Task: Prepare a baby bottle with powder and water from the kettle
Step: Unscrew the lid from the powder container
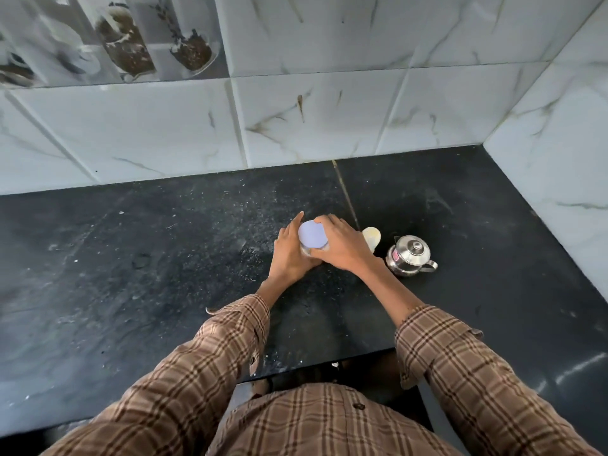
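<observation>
Lavender lid (313, 238) dead centre, capping a clear jar (308, 251) on the black stone counter (164, 258). Left hand (289, 255) wrapped round the jar's left side, fingers curled on it, index finger stretched up past the lid's far edge. Right hand (342, 245) clamped over the lid from the right, fingertips hooked on its rim. Just right of that hand, a pale cream bottle (372, 237), partly hidden behind the knuckles. Further right, well clear of both hands, a small steel kettle (409, 256), lid on, handle pointing right. Plaid sleeves (460, 373) in the near foreground. Marble-look tiles (329, 126) along the far wall and the right.
</observation>
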